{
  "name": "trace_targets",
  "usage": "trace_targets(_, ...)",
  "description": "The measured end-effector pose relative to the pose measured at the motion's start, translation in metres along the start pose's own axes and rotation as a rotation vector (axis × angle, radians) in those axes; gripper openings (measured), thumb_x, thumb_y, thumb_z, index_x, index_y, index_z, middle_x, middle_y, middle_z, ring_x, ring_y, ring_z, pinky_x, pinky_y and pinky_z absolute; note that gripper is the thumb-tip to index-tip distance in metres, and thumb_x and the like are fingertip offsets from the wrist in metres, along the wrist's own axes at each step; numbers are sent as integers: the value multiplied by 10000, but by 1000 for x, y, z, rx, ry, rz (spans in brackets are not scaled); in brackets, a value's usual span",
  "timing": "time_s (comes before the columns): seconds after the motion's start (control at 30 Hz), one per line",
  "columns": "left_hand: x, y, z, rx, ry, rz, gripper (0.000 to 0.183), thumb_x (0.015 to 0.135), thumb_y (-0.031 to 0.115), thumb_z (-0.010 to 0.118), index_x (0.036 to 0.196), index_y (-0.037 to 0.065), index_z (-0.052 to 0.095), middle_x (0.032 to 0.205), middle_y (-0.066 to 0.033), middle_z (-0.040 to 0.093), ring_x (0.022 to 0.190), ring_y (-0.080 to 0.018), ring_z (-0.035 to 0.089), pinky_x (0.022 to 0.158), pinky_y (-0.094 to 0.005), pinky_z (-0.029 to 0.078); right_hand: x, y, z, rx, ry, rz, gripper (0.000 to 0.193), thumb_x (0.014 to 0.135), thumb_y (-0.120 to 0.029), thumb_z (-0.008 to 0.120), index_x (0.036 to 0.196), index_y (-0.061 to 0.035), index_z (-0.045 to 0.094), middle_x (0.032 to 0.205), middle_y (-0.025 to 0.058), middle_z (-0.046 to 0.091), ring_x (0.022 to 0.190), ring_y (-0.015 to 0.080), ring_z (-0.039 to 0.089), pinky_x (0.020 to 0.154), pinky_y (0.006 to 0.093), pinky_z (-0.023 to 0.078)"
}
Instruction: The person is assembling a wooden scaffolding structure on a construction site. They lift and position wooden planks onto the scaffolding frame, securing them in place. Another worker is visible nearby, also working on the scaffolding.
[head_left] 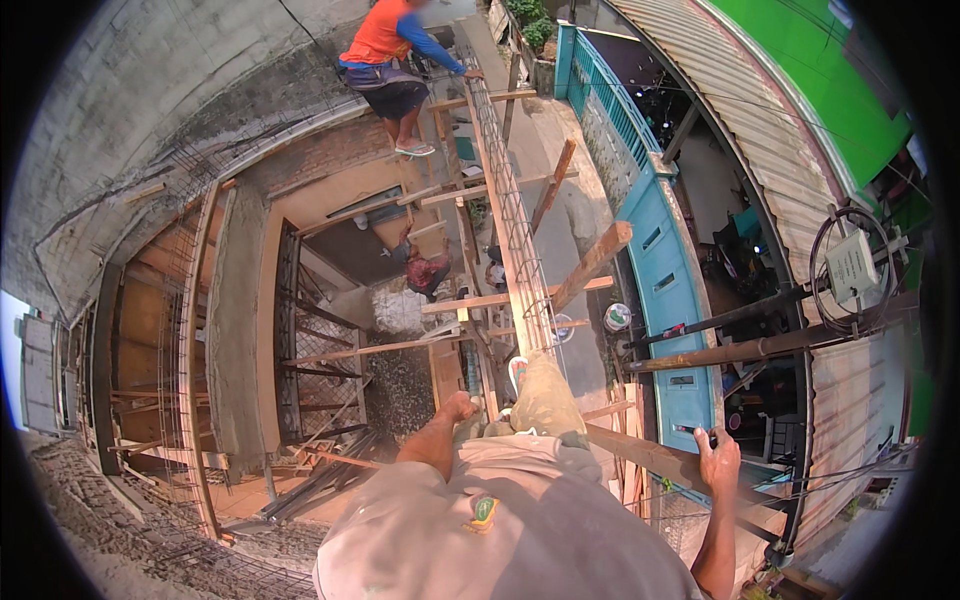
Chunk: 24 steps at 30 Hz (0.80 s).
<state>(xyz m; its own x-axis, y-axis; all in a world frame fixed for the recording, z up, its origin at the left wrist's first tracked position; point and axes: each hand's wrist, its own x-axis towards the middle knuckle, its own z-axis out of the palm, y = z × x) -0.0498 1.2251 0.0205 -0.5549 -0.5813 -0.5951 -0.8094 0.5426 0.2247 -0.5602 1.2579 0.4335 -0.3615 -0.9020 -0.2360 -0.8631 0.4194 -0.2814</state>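
Right hand [718, 462]: raised at the lower right of the frame, fingers bent. Something small and dark shows at the fingertips, too tiny to make out, so can't tell if it's being pinched.
Left hand [458, 408]: just below centre, fingers curled in, beside the trouser leg [550, 400]. Can't tell if there's anything inside.
Rebar cage [524, 240]: long one, running from top centre down to the person's sandalled foot [517, 373], with a wooden board [513, 250] along its left side.
Brown beam [655, 462]: slants across the lower right, ending up near the right hand in the picture.
Timber post [592, 265]: chunky, leaning, right of the cage.
Co-worker [383, 40]: up top, orange and blue shirt, one hand [473, 74] at the far end of the cage.
Another person [425, 272]: lower down, around the middle, red top.
Right side: blue gate [665, 285], white bucket [617, 318] just left of it, corrugated roof [745, 85] toward the upper right.
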Motion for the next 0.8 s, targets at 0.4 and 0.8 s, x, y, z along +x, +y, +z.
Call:
trace_targets(0.4, -58, 0, -15, -193, 13, 4, 236, 757, 169, 642, 963, 196, 754, 799, -89, 711, 703, -267, 677, 595, -411, 525, -1, 1, -1, -24, -32, 17, 520, 903, -500, 582, 967, 6, 682, 893, 304, 644, 887, 463, 620, 778, 500, 468)
trace_targets(0.8, -226, 71, -180, -481, -499, -78, 870, 726, 311, 738, 1479, 187, 321, 1368, -186, 371, 1204, -360, 426, 971, -509, 374, 8, 12, 6, -2, -32, 3, 500, 884, -484, 597, 970, 1, 686, 859, 285, 662, 881, 457, 628, 801, 501, 468)
